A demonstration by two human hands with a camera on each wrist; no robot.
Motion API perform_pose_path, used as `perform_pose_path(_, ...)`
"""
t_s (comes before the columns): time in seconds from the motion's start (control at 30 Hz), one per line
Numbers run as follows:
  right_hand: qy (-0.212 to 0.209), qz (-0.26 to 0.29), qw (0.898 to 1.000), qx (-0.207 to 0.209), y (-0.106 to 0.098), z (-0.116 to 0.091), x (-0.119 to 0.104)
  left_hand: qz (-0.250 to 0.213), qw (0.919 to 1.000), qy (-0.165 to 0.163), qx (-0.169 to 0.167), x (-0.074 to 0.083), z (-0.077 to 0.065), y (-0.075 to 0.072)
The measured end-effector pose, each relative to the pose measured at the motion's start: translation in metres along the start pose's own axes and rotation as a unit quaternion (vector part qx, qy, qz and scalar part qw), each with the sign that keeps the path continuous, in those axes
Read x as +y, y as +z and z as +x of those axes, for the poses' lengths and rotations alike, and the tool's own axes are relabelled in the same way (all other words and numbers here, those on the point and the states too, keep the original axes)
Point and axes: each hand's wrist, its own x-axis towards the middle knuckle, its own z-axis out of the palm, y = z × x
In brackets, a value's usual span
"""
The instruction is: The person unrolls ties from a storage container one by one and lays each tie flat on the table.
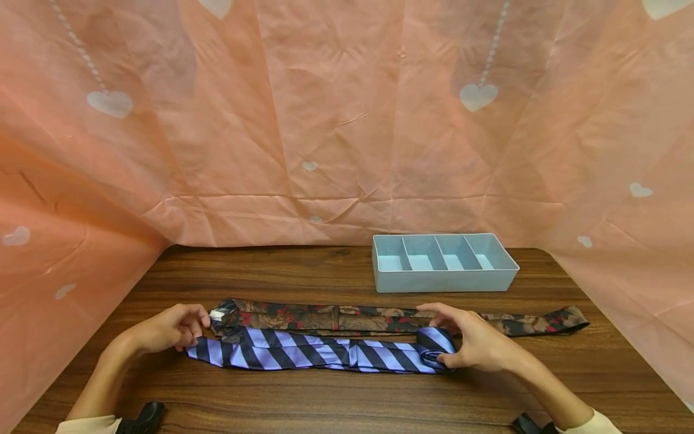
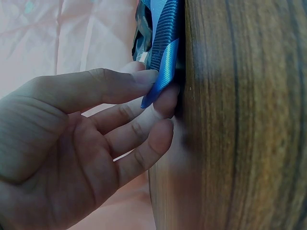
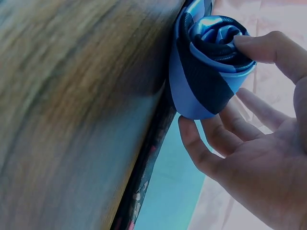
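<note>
A necktie (image 1: 303, 351) with lavender and black diagonal stripes lies across the table, its right end wound into a roll (image 3: 201, 72). My right hand (image 1: 477, 340) holds that roll, thumb on one coiled side and fingers at the other. At the opposite end, my left hand (image 1: 170, 328) pinches the tie's tip (image 2: 163, 72) between thumb and fingers, just above the wood. Behind the striped tie stretches a second necktie (image 1: 282, 315), dark with brown and red floral print. Part of it passes behind my right hand in the head view.
A pale blue-grey tray (image 1: 444, 281) with several compartments stands at the back right of the wooden table (image 1: 303, 404). Peach fabric (image 1: 336, 120) with white hearts hangs behind and along both sides. Dark wrist straps (image 1: 149, 416) show at the sleeves.
</note>
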Motion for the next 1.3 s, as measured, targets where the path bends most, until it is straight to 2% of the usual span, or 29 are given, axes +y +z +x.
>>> perform_pose_path(0.13,-0.001,-0.010,1.000,-0.007,0.000,0.000,-0.001,-0.002,1.0000,0.000,0.001,0.000,0.000,0.000)
perform_pose_path(0.37,-0.029,-0.027,0.999,-0.002,-0.003,-0.003,-0.002,0.006,1.0000,0.005,0.002,0.000,0.000,0.000)
perform_pose_path(0.47,-0.018,-0.026,0.999,-0.011,-0.006,-0.005,-0.004,0.006,1.0000,0.007,0.002,-0.001,0.000,0.000)
perform_pose_path(0.67,0.032,-0.008,0.999,-0.032,-0.013,-0.011,-0.004,0.004,1.0000,0.005,0.003,-0.001,0.000,0.001)
perform_pose_path(0.97,0.022,-0.010,0.999,-0.025,-0.027,-0.022,0.009,0.004,1.0000,0.007,0.005,-0.001,0.000,0.001)
perform_pose_path(1.3,0.017,0.007,0.999,-0.045,-0.038,-0.037,0.027,0.003,1.0000,0.003,0.006,-0.001,0.000,0.000)
